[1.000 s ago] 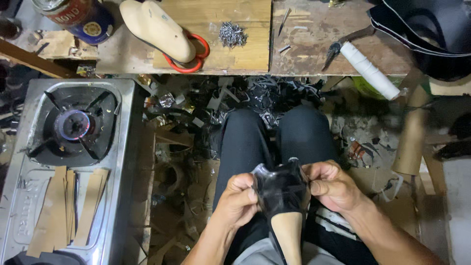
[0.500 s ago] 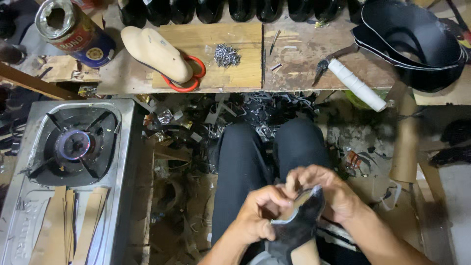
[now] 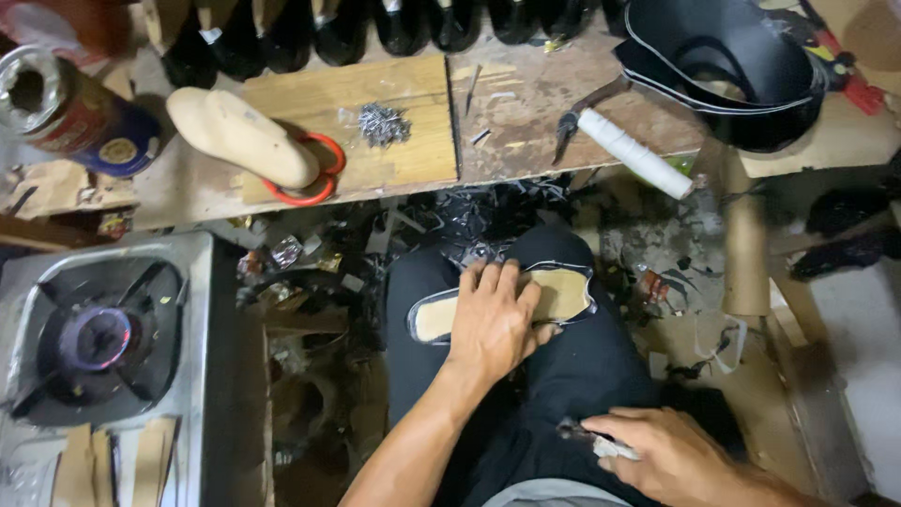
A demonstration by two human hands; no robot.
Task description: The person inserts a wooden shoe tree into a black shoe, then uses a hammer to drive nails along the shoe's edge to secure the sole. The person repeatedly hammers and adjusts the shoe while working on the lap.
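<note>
- My left hand (image 3: 493,319) lies flat, fingers spread, pressing down on the shoe last (image 3: 563,293) that rests sole-up across my knees; it grips nothing, it only pins.
- The last wears a black upper (image 3: 419,330), its dark edge wrapped round the tan bottom.
- My right hand (image 3: 678,458) sits low by my right thigh, closed round a small dark tool (image 3: 580,433) with a pale grip; what kind of tool I cannot tell.
- I judge this to be the lasting step: the upper drawn over, the edge waiting to be fixed.
- The next move calls for bringing the tool up to the edge while the left hand holds the last steady.
- A pile of small nails (image 3: 383,123) lies on the wooden board (image 3: 413,160), well apart.
</note>
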